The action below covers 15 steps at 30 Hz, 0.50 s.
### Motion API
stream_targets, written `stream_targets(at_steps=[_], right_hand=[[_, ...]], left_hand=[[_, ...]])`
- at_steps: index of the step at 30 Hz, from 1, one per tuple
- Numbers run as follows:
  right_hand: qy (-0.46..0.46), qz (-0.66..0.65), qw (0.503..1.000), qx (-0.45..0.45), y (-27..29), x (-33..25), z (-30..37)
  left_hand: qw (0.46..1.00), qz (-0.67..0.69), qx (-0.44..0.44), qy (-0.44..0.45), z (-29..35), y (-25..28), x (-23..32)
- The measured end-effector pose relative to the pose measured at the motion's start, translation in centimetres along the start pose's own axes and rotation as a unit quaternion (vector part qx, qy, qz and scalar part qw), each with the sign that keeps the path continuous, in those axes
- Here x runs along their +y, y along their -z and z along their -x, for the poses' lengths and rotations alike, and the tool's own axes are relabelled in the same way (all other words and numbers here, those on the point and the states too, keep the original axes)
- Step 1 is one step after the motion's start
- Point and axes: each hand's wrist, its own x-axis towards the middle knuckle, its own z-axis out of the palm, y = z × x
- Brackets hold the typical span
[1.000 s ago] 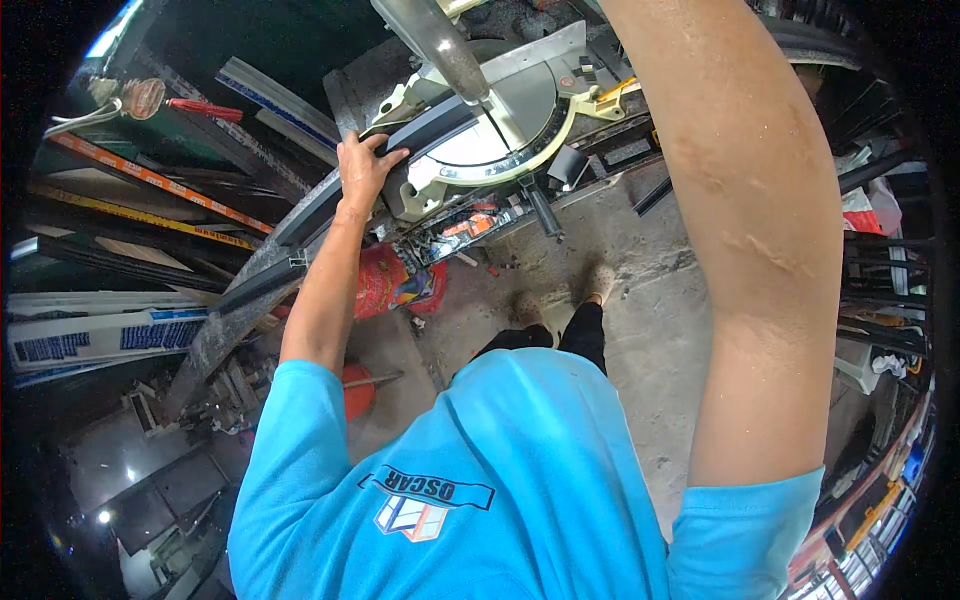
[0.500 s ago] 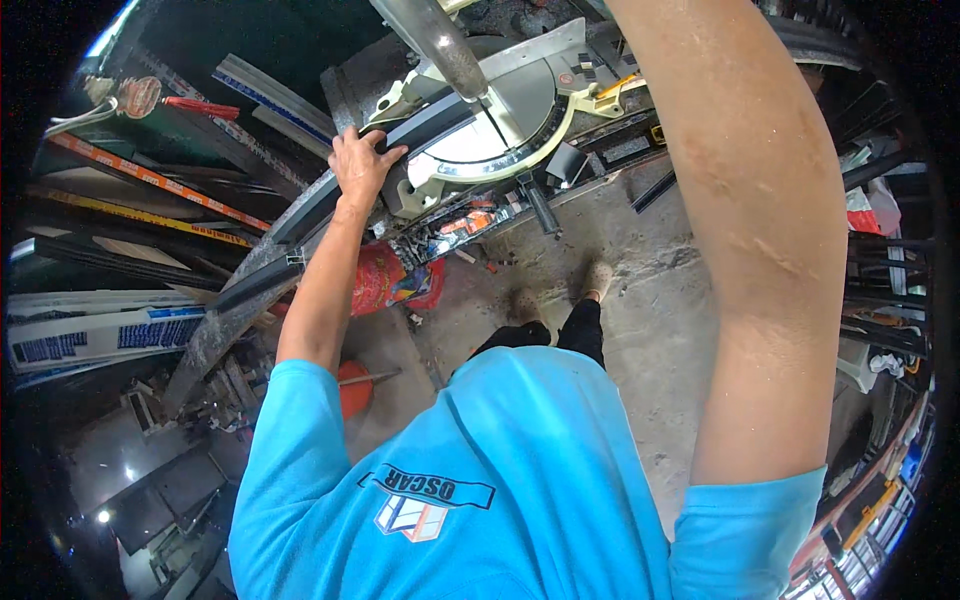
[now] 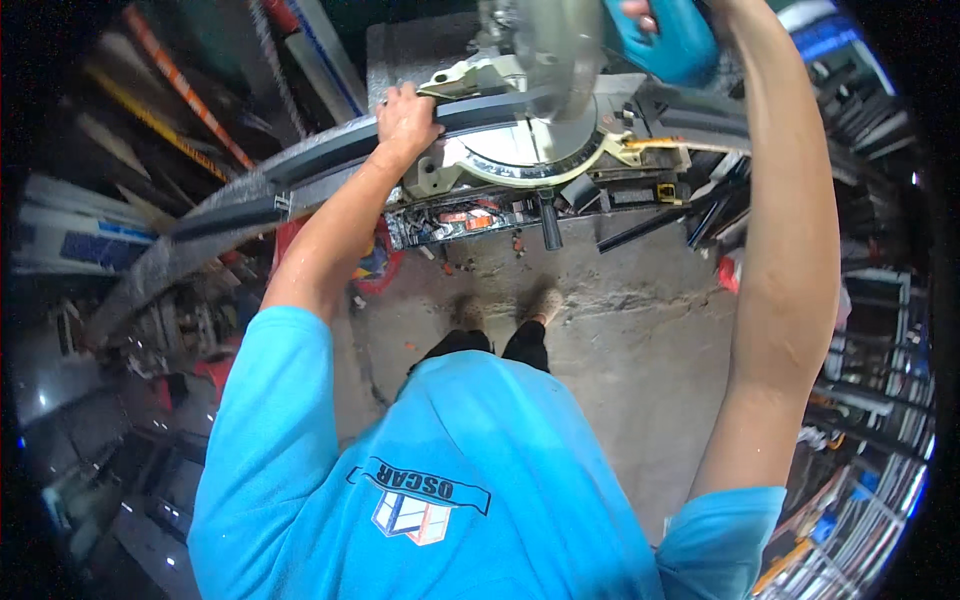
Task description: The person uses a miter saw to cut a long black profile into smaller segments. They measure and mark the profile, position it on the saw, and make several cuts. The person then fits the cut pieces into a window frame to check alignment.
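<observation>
My left hand [image 3: 407, 122] is closed over a long dark grey metal bar [image 3: 480, 113], which lies across the bed of a mitre saw [image 3: 520, 165]. The thumb points toward the saw's turntable. At the top edge, fingers of my right hand [image 3: 638, 12] wrap round the teal handle [image 3: 665, 45] of the saw; the rest of that hand is cut off or hidden. Left of the handle, the rounded blade guard [image 3: 560, 60] is smeared by motion and stands over the bar. Whether the blade touches the bar cannot be seen.
A black lever [image 3: 550, 222] sticks out from the saw's front. Long orange [image 3: 185, 85] and yellow strips lean at the left among other lengths of stock. Dark offcuts [image 3: 640, 230] lie right of the lever. My feet stand on the concrete floor [image 3: 620, 310].
The teal handle, with my right hand's fingers on it, and the blade guard have come into view at the top. My left hand stays on the bar. The whole view has shifted.
</observation>
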Motion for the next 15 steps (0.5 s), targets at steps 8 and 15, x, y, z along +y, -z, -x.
stream_targets(at_steps=[8,15], right_hand=[[-0.041,0.03,0.999,0.011,0.5,2.1,-0.7],[-0.058,0.063,0.995,0.041,0.4,4.8,0.8]], left_hand=[[0.999,-0.016,0.033,-0.002,0.5,-0.7,-0.1],[0.998,-0.012,0.055,-0.003,0.3,-1.0,-0.2]])
